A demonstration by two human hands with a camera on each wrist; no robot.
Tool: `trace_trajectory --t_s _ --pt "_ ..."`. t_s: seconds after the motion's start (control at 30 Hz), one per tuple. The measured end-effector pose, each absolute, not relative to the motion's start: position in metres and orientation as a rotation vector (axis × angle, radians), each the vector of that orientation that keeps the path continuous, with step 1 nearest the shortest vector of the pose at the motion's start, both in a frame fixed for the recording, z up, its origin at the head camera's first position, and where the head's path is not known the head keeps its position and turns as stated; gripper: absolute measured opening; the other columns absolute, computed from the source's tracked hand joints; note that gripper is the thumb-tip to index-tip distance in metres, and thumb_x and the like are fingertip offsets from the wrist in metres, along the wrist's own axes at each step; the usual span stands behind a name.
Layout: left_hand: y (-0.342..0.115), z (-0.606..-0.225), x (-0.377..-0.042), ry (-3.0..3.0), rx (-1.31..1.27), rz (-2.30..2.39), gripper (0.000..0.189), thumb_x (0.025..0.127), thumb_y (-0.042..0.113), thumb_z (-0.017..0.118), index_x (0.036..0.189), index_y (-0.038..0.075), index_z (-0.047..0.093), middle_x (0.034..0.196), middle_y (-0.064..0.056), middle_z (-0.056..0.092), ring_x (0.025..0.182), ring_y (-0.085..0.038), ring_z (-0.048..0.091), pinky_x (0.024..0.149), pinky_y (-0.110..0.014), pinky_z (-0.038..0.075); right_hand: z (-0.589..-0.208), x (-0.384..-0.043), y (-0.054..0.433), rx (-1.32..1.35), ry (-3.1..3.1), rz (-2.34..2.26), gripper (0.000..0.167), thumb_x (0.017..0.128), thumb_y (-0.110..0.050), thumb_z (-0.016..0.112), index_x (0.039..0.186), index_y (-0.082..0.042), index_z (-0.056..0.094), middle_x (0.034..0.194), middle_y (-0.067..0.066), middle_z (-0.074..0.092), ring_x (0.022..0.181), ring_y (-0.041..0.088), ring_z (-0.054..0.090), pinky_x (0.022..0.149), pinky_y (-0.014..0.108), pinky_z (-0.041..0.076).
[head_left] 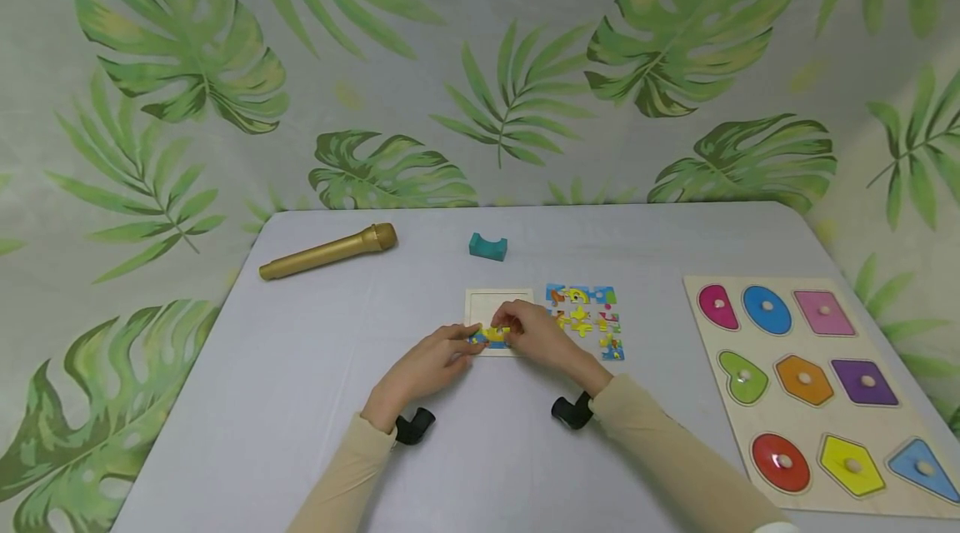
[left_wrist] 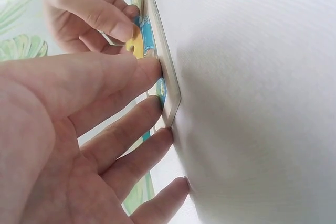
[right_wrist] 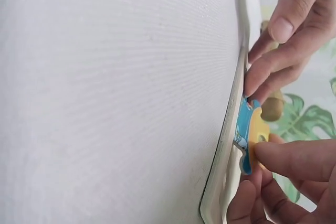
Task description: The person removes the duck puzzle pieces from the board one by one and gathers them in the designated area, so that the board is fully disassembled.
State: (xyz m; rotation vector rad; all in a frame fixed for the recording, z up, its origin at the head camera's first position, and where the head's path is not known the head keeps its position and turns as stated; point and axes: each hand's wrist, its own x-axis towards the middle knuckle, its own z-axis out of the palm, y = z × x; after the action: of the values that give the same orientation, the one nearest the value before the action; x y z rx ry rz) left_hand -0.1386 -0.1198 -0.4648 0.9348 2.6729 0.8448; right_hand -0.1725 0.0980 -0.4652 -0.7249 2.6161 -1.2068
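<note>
A small wooden puzzle tray point(head_left: 478, 300) lies mid-table, with blue-and-yellow jigsaw pieces along its near side. My left hand point(head_left: 429, 365) rests at the tray's left corner, its extended fingertips touching the fitted pieces and the rim. From the right, my right hand point(head_left: 538, 335) pinches a yellow jigsaw piece point(right_wrist: 256, 126) between thumb and fingers. That piece is tilted up from the tray beside a blue piece point(left_wrist: 147, 34). In the right wrist view, the thumb covers part of the yellow piece.
Several loose jigsaw pieces point(head_left: 580, 323) lie right of the tray. Behind it sits a teal curved block point(head_left: 488, 248). A gold microphone point(head_left: 330, 252) lies at the back left. On the right is a wooden shape board point(head_left: 720, 425) with knobbed coloured shapes.
</note>
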Motion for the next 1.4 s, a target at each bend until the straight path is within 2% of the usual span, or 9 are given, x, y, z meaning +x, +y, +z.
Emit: trace_trajectory --t_s 0.2,0.47,0.7,0.93,1.17,1.4 --pt "-0.12 -0.465 -0.138 2.665 0.924 0.844 0.029 0.096 0.007 0.056 0.124 0.003 0.064 0.14 -0.014 0.048 0.131 -0.036 0.039 0.105 -0.047 0.033 -0.463 -0.174 0.104 -0.677 2.559 -1.294 0.015 0.086 0.008 0.059 0.092 -0.005 0.064 0.08 0.001 0.055 0.074 0.016 0.049 0.067 0.027 0.044" --pt "-0.12 -0.465 -0.139 2.655 0.891 0.829 0.03 0.096 0.008 0.056 0.125 0.005 0.064 0.142 -0.012 0.047 0.133 -0.034 0.037 0.106 -0.046 0.032 -0.459 -0.182 0.131 -0.619 2.536 -1.339 0.018 0.086 0.007 0.057 0.095 -0.006 0.066 0.079 0.001 0.056 0.074 0.017 0.051 0.067 0.027 0.044" --pt "-0.12 -0.465 -0.138 2.651 0.913 0.848 0.03 0.096 0.006 0.057 0.124 0.003 0.064 0.141 -0.013 0.047 0.132 -0.035 0.038 0.106 -0.046 0.032 -0.457 -0.184 0.16 -0.566 2.527 -1.316 0.016 0.086 0.005 0.057 0.095 -0.003 0.067 0.083 0.005 0.058 0.077 0.02 0.051 0.064 0.027 0.044" --pt "-0.12 -0.463 -0.137 2.652 0.946 0.87 0.029 0.095 0.004 0.057 0.123 0.001 0.064 0.14 -0.015 0.048 0.131 -0.037 0.039 0.106 -0.047 0.032 -0.456 -0.184 0.189 -0.506 2.538 -1.273 0.014 0.085 0.003 0.06 0.095 -0.002 0.068 0.087 0.007 0.061 0.079 0.02 0.053 0.07 0.031 0.045" --pt "-0.12 -0.463 -0.138 2.658 0.957 0.864 0.029 0.095 0.005 0.057 0.123 0.001 0.064 0.14 -0.015 0.048 0.131 -0.037 0.039 0.106 -0.047 0.032 -0.458 -0.181 0.209 -0.499 2.547 -1.203 0.016 0.081 0.007 0.062 0.095 0.0 0.067 0.083 0.006 0.059 0.075 0.019 0.05 0.066 0.028 0.044" --pt "-0.12 -0.463 -0.138 2.658 0.943 0.865 0.03 0.095 0.005 0.058 0.124 0.002 0.064 0.142 -0.014 0.047 0.131 -0.036 0.039 0.106 -0.047 0.032 -0.461 -0.178 0.216 -0.547 2.499 -1.193 0.018 0.08 0.009 0.059 0.092 -0.001 0.067 0.079 0.005 0.057 0.071 0.018 0.05 0.061 0.025 0.044"
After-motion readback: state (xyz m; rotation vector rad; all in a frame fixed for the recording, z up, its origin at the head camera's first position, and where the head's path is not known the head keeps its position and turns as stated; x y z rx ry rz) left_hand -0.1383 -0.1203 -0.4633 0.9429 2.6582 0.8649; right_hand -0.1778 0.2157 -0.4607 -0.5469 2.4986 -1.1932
